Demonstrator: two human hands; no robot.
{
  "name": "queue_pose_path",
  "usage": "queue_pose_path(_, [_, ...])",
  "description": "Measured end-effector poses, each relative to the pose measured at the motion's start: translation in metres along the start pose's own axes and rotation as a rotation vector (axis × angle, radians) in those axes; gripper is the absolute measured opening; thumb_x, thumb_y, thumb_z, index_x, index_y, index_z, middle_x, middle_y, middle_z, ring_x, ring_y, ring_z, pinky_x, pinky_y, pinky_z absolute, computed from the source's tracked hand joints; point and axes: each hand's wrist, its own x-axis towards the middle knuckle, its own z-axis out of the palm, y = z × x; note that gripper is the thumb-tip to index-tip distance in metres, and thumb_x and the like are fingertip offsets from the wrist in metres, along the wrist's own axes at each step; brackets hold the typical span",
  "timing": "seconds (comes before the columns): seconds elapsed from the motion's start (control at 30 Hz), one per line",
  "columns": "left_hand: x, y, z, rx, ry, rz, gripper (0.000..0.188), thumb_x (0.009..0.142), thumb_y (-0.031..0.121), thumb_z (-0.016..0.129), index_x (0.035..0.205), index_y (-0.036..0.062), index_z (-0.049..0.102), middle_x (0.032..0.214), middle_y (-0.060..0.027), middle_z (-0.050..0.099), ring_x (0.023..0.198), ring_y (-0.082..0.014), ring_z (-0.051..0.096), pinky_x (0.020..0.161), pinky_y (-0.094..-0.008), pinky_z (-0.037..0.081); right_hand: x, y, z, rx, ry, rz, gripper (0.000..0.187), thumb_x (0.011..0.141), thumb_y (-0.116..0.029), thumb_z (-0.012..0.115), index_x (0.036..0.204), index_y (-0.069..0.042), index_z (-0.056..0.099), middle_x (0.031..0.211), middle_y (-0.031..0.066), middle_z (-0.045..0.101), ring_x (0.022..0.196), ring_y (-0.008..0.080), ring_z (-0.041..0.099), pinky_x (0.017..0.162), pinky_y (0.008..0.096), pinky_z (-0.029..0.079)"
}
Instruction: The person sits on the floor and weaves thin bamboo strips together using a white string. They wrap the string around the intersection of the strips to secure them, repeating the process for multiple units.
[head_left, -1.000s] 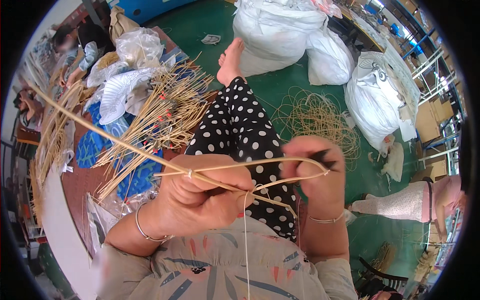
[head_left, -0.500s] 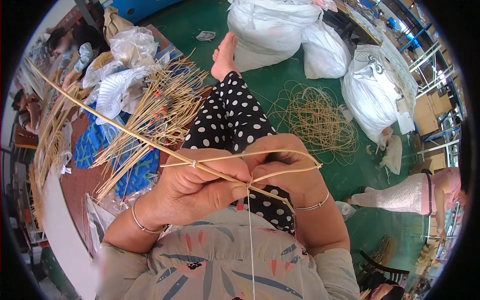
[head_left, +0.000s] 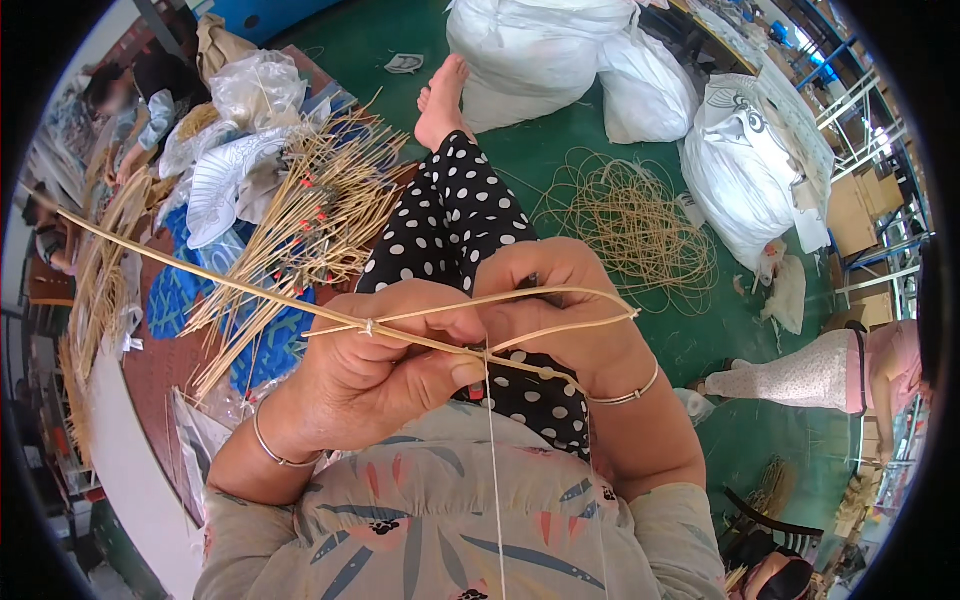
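Observation:
My left hand (head_left: 385, 370) grips a long thin bamboo stick (head_left: 200, 276) that runs up to the far left. A small knot of white thread (head_left: 369, 326) binds the stick to a bent split strip (head_left: 560, 312) that loops out to the right. My right hand (head_left: 565, 310) is closed around that loop, just behind it, and touches my left hand. A white thread (head_left: 493, 470) hangs straight down from between my thumbs over my patterned shirt. My leg in black dotted trousers (head_left: 455, 215) stretches out beyond the hands.
A heap of bamboo sticks (head_left: 300, 225) lies on blue cloth at the left. A tangle of thin strips (head_left: 625, 215) lies on the green floor. White sacks (head_left: 560, 55) stand at the back. Another person sits at the right edge (head_left: 830, 365), others at the left.
My right hand has come leftwards and closer to my left hand, and the strip's loop has tightened. The hands now sit lower over my lap.

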Motion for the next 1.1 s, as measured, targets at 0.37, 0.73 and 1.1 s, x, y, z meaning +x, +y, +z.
queue_pose_path(0.37, [0.001,-0.001,-0.001,0.075,0.0,0.015,0.015,0.075,-0.002,0.061,0.089,0.0003,0.056,0.079,-0.005,0.057,0.067,-0.0119,0.055,0.058,-0.0226,0.045,0.008,-0.007,-0.003,-0.161,-0.165,0.1,0.009,0.071,-0.005,0.061,0.071,0.0,0.054,0.058,-0.0001,0.048,0.057,0.0047,0.042,0.051,0.0213,0.035])
queue_pose_path(0.73, [-0.002,0.003,0.004,0.023,0.089,-0.002,0.015,0.076,0.01,0.063,0.086,-0.0006,0.059,0.07,-0.0055,0.058,0.06,-0.0108,0.053,0.054,-0.0224,0.042,0.001,0.009,-0.005,0.505,-0.275,0.252,0.009,0.074,-0.007,0.059,0.071,-0.001,0.054,0.059,0.0033,0.052,0.048,0.0083,0.047,0.044,0.0203,0.036])
queue_pose_path(1.1, [-0.005,0.018,-0.018,0.015,0.329,0.033,0.011,0.078,0.004,0.061,0.086,-0.0027,0.058,0.072,-0.0075,0.059,0.059,-0.0095,0.052,0.051,-0.0215,0.041,-0.043,0.037,-0.015,0.566,-0.206,0.077,0.019,0.074,-0.012,0.06,0.084,0.003,0.058,0.069,0.0115,0.059,0.055,0.0125,0.053,0.047,0.0213,0.039])
